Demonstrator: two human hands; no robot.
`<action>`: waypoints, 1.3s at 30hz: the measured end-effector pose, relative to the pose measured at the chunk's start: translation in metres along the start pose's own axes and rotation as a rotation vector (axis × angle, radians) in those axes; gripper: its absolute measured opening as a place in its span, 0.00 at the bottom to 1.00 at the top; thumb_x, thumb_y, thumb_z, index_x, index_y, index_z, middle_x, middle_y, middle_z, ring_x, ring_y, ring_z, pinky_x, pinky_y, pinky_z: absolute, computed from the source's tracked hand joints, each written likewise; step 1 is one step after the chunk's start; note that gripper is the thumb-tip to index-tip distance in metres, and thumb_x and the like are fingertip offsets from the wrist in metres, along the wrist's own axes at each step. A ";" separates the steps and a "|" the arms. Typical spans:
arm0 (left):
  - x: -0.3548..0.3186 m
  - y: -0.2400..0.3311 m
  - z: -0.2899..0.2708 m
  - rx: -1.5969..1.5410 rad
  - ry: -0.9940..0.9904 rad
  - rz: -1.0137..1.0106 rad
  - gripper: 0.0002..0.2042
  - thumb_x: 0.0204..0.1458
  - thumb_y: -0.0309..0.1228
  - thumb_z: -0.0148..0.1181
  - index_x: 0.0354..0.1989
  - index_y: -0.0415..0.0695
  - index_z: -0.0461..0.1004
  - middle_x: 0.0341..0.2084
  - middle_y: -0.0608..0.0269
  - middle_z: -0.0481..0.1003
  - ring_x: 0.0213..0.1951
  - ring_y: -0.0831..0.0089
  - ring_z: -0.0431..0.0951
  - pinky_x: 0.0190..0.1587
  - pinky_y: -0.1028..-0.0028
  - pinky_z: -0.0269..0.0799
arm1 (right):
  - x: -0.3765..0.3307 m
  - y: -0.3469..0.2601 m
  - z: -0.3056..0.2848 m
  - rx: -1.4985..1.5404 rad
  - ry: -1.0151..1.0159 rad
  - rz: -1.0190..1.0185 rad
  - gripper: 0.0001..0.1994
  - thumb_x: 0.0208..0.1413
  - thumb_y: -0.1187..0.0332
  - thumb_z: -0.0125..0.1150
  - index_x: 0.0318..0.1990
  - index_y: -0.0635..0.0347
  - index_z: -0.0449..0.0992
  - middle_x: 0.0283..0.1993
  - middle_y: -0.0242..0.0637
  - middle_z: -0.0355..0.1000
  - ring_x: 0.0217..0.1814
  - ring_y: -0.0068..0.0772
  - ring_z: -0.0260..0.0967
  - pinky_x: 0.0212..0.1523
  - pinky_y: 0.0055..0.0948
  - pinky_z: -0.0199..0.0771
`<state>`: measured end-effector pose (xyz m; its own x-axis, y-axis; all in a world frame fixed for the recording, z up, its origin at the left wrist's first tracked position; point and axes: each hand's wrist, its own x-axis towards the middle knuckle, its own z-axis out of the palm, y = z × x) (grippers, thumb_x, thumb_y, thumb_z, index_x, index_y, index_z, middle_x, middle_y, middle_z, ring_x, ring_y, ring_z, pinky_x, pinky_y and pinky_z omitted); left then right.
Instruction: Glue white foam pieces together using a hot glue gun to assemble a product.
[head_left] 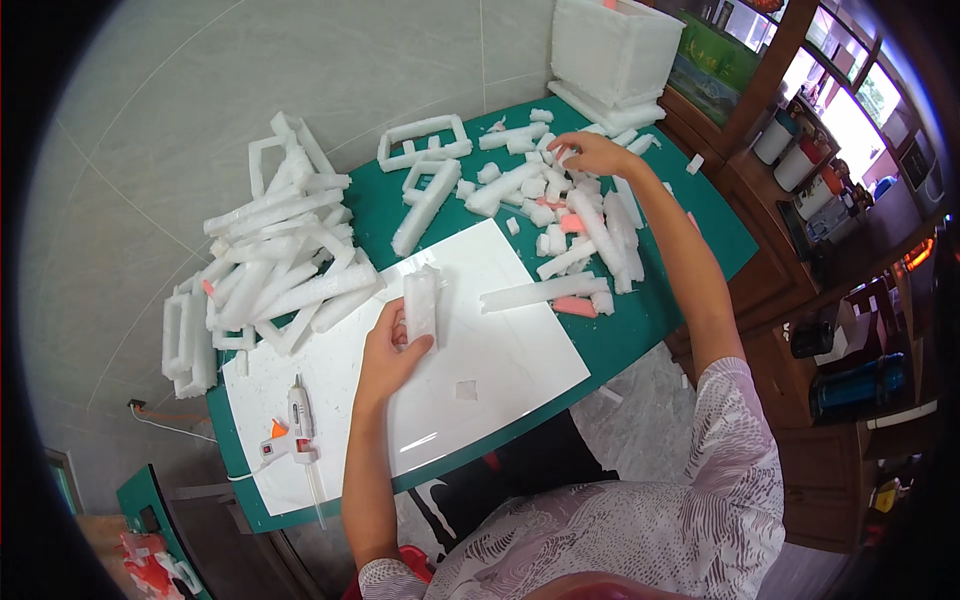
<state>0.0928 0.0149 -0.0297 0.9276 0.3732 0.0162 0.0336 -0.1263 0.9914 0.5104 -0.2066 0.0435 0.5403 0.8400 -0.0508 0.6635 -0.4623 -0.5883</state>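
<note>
My left hand [392,350] is closed around a short white foam block [422,300], keeping it upright over the white board [510,370]. The thumb lies along the block's near side. Farther off to the right, my right hand [590,155] reaches over a heap of small white foam chunks [540,190]. Its fingers are bent and apart, with the tips at the chunks; no piece shows clearly between them. Longer foam strips [600,235] and a few pink foam bits [573,223] lie closer to me in that heap.
A tall pile of foam strips and frames [280,250] stands at the left. A hot glue gun [295,430] lies on the board's left part. At the back right of the green table [725,235] is a white foam box [610,55]. Wooden cabinets [800,430] line the right.
</note>
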 end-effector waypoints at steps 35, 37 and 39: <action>0.000 -0.004 -0.001 -0.012 0.003 -0.031 0.29 0.44 0.18 0.63 0.58 0.37 0.64 0.48 0.57 0.74 0.41 0.74 0.76 0.44 0.77 0.68 | -0.020 0.049 -0.022 -0.352 -0.163 0.054 0.22 0.43 0.77 0.56 0.50 0.56 0.75 0.48 0.41 0.76 0.52 0.40 0.72 0.55 0.35 0.69; 0.001 -0.003 0.000 -0.023 0.002 -0.043 0.29 0.45 0.18 0.62 0.58 0.37 0.64 0.48 0.57 0.74 0.42 0.74 0.76 0.45 0.77 0.68 | -0.023 0.049 -0.017 -0.327 -0.150 0.047 0.22 0.42 0.77 0.58 0.50 0.56 0.75 0.47 0.41 0.75 0.52 0.41 0.72 0.54 0.36 0.69; 0.002 -0.004 0.000 -0.018 -0.012 -0.013 0.28 0.45 0.18 0.62 0.58 0.37 0.64 0.48 0.57 0.74 0.42 0.74 0.76 0.46 0.77 0.68 | -0.023 0.055 -0.010 -0.367 -0.049 -0.012 0.25 0.41 0.77 0.63 0.52 0.55 0.74 0.49 0.41 0.75 0.51 0.40 0.72 0.53 0.35 0.70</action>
<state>0.0944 0.0161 -0.0332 0.9316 0.3636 0.0021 0.0385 -0.1046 0.9938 0.5398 -0.2548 0.0202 0.5115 0.8546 -0.0894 0.8161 -0.5158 -0.2607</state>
